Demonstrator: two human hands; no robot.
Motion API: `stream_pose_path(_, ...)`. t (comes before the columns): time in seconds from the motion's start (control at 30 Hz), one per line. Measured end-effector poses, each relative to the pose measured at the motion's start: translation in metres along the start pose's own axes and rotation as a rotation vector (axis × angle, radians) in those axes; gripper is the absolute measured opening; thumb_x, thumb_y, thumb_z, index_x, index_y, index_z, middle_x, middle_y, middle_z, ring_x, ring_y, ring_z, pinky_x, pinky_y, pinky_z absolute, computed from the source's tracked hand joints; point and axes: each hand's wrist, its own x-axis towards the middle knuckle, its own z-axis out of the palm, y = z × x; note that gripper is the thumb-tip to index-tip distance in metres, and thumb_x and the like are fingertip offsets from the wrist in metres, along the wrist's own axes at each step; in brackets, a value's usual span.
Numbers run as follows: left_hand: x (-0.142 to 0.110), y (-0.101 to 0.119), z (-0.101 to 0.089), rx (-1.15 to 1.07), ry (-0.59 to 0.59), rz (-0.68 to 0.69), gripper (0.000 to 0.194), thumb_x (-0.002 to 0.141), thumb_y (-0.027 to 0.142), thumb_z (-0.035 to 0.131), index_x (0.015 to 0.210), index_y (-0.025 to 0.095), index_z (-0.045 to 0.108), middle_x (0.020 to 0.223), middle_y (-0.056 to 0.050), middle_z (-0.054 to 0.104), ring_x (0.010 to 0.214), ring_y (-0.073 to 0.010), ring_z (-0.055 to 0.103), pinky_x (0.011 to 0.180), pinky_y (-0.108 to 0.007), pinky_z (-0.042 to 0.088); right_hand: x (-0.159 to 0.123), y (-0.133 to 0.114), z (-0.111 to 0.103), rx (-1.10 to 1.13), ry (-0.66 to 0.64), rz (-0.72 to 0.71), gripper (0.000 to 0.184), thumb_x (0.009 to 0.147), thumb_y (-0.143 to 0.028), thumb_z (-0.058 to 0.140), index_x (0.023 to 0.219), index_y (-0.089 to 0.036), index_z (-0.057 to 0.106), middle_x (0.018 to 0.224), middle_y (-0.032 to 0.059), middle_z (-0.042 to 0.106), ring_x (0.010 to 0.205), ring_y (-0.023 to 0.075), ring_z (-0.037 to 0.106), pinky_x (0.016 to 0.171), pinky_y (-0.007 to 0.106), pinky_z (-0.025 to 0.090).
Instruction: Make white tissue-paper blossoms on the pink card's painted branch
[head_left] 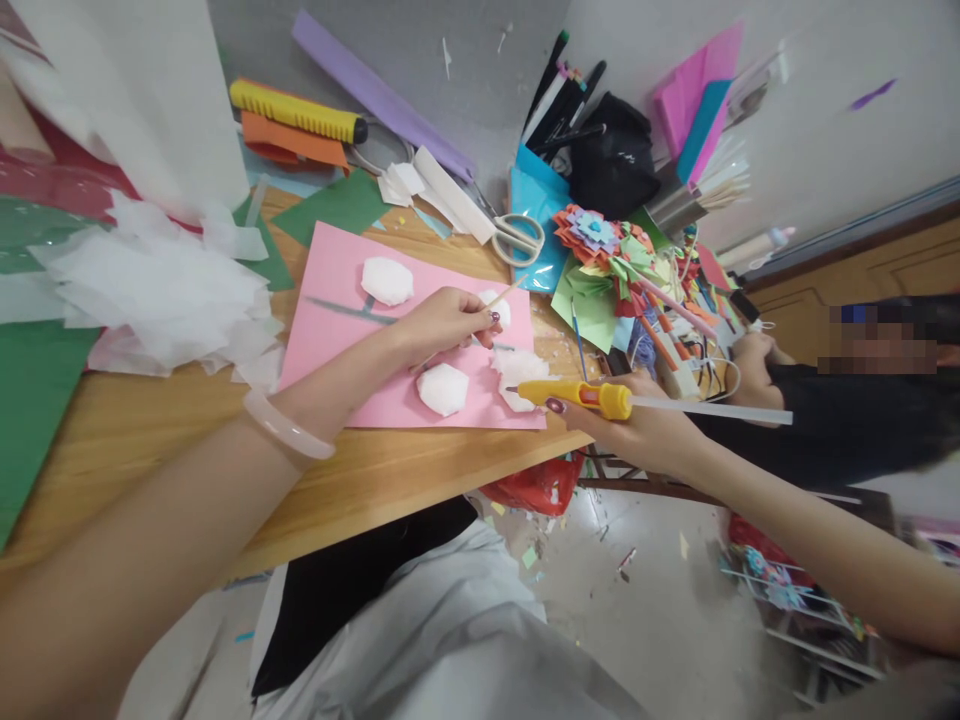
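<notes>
At the left of the wooden bench (225, 510), we find a loose heap of thin white sheets (157, 290). Next lies the flat rectangular pink paper sheet (300, 350), bearing dark grey painted lines and four rounded white tissue-like pads (387, 281). Over this sheet, we record the left hand (450, 322), its thumb and fingers closed on a thin pale wooden stick (511, 291). Beyond the sheet's far edge rest white-handled scissors (517, 240). To the right, we note the right hand (637, 428), fingers wrapped around a yellow glue gun (581, 397) with a long translucent glue stick at its rear. The nozzle points left, at the lower right pad; we cannot tell whether they touch. Multicoloured folded-paper flowers (596, 232) stand farther right, beyond the gun.
</notes>
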Motion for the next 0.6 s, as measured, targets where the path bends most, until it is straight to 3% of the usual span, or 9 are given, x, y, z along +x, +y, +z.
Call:
stream_pose_path(0.4,0.0019,-0.0021,0.0005,-0.047,-0.002,-0.006,0.017,0.091,0.015,0.062,0.076,0.011,0.070,0.072,-0.005,0.071,0.043,-0.0027,0.038,0.044,-0.021,0.024,0.0035,0.0051,0.0012,-0.060,0.070,-0.057,0.062,0.092,-0.066,0.041,0.049,-0.021,0.043,0.044,-0.0057,0.018,0.043,0.0085,0.017,0.049,0.032,0.015)
stream_pose_path(0.6,0.0019,-0.0010,0.0003,-0.090,-0.001,-0.002,0.022,0.092,0.014,0.060,0.071,0.011,0.068,0.072,-0.005,0.070,0.043,-0.0023,0.037,0.044,-0.020,0.024,0.0042,0.0054,0.0015,0.003,0.034,0.032,0.064,0.090,-0.071,0.042,0.051,-0.021,0.051,0.042,-0.0038,0.034,0.042,0.0085,0.027,0.046,0.030,0.019)
